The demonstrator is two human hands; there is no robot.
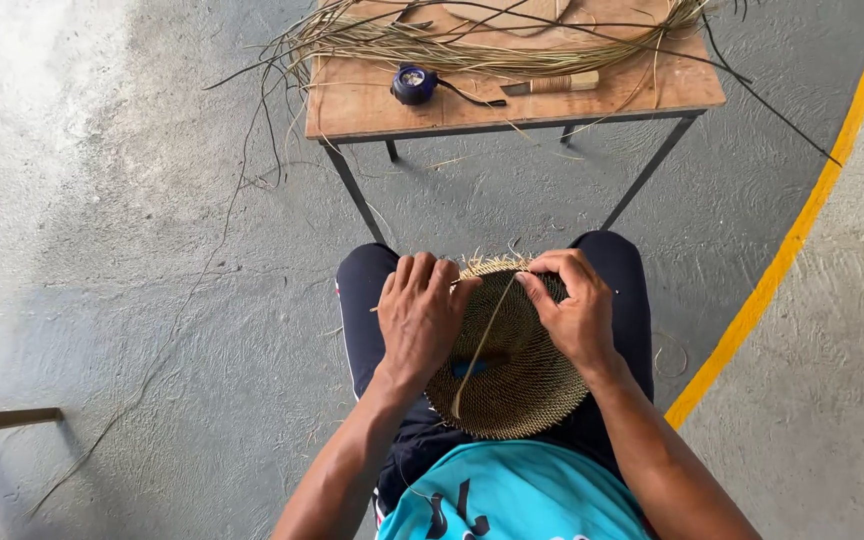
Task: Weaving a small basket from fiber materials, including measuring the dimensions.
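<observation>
1. A round, tan, coiled-fibre woven disc (512,375) lies on the seated person's lap, over dark trousers, well below the small wooden tabletop (372,100).
2. The left hand (420,315) lies on the disc's left part, its fingers curled down over the far rim, pressing the weave; whether they pinch a strand cannot be told.
3. The right hand (574,310) sits at the disc's far right rim, its fingers pinched on a pale loose fibre strand (482,345) that runs from the rim across the disc toward the person.
4. Judged from this, the step in hand is stitching the outer coil: the strand is being worked at the frayed far edge.
5. The next move seems to call for a steady pull on the strand while the left hand holds the coil.
6. Beyond the disc, on the tabletop, lie a bundle of long dry grass fibres (472,45), a dark blue round tape-like tool (413,84) and a wooden-handled knife (552,84).
</observation>
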